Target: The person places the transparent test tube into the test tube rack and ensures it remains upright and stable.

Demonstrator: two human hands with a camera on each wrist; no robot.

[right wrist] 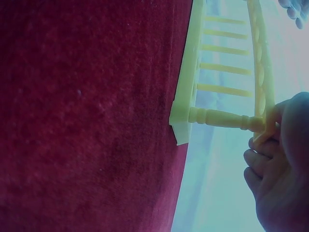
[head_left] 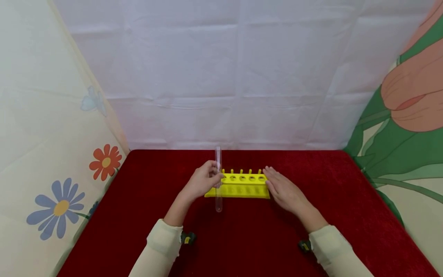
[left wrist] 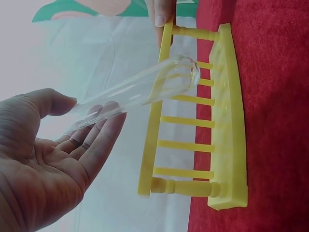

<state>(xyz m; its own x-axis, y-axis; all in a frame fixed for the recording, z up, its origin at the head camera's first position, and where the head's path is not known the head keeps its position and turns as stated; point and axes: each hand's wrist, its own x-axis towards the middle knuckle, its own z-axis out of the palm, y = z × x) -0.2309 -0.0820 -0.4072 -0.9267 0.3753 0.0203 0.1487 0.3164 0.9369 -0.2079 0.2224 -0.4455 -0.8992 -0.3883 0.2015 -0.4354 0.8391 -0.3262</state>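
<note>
A clear test tube (head_left: 219, 196) stands near upright just below the middle of the frame, its rounded bottom downward, in front of the left part of a yellow rack (head_left: 242, 190). The left hand (head_left: 203, 181), left of centre, pinches the tube around its middle between thumb and fingertips, the palm not touching it. The right hand (head_left: 286, 191), right of centre, grips the right end of the rack's top bar, thumb to the front and fingers behind. The tube looks light, stiff and smooth, probably slippery and, if glass, easy to crack; a soft pinch on the upper half, clear of the rounded bottom, seems the safest hold. The rack looks like light, rigid plastic, best steadied by its ends. The left hand and tube cover the rack's left end, so any hole there is hidden, and a row of thin pegs (head_left: 241, 171) rises along its back edge. Whether tube and rack touch cannot be told. Under everything lies a red cloth (head_left: 242, 242); a creased white sheet (head_left: 238, 77) fills the upper middle, with painted flowers (head_left: 106, 162) at the left edge and a large pink bloom (head_left: 417, 82) at the upper right
</note>
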